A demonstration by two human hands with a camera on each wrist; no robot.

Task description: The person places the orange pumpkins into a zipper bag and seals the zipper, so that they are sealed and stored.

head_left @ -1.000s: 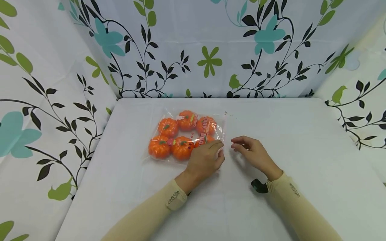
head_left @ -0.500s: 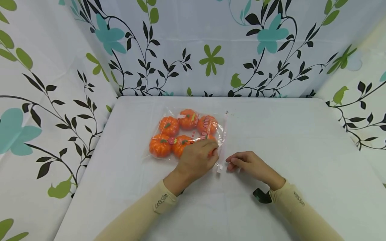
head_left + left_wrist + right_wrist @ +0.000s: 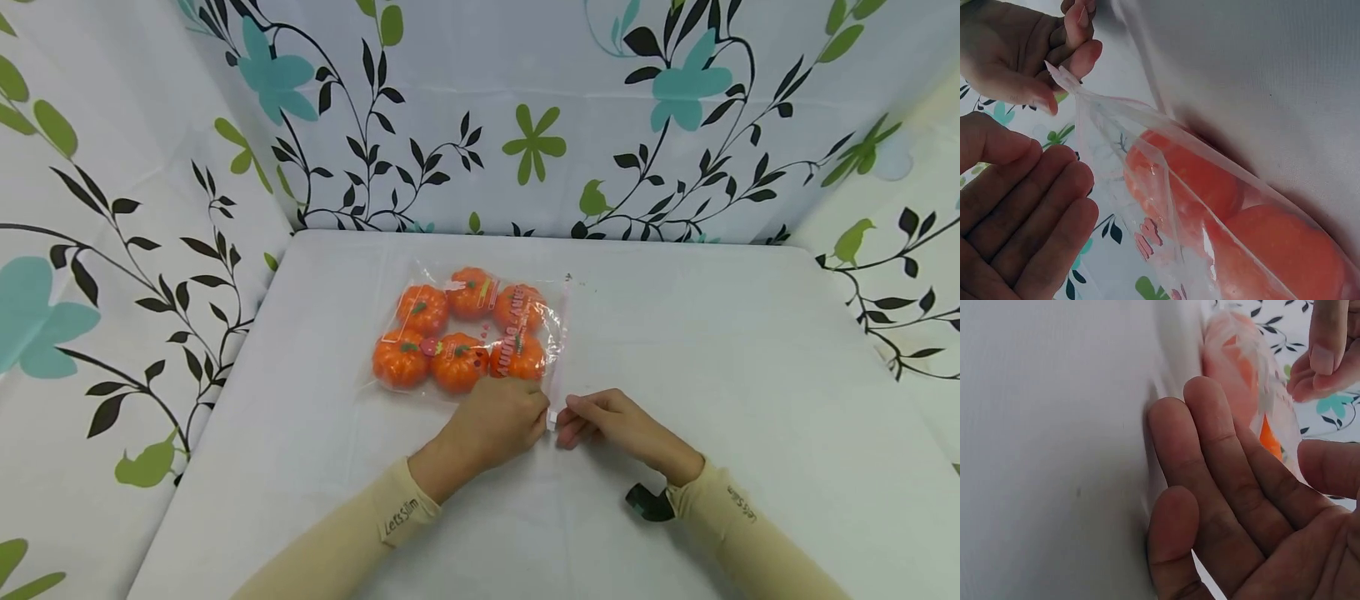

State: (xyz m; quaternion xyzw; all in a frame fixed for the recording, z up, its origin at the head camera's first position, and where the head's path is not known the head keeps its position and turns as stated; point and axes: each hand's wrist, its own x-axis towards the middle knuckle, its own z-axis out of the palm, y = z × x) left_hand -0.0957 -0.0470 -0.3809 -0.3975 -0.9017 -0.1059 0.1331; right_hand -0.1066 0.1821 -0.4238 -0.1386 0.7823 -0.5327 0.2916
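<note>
A clear zip bag point(image 3: 487, 329) printed with pink letters lies on the white table, with several orange toy pumpkins point(image 3: 459, 363) inside. Its zip edge point(image 3: 558, 333) faces right, and a small white slider point(image 3: 552, 419) sits at the near corner. My left hand point(image 3: 491, 421) is just left of that corner; in the left wrist view its thumb point(image 3: 1004, 147) lies against the bent fingers, with nothing visible between. Right of the slider is my right hand point(image 3: 615, 427), thumb apart from its fingers point(image 3: 1210, 425). The bag corner point(image 3: 1063, 78) reaches into that gap; whether they touch is unclear.
A white tabletop point(image 3: 720, 333) extends around the bag. Behind it hangs a white curtain point(image 3: 457, 75) with leaf and flower print, and similar cloth point(image 3: 150, 292) covers the sides. A dark wrist camera point(image 3: 649, 503) shows under the right sleeve.
My left hand has moved down off the near right pumpkin, toward the bag's near corner. My right hand has also come down and slightly left, closer to the slider. The bag has barely moved.
</note>
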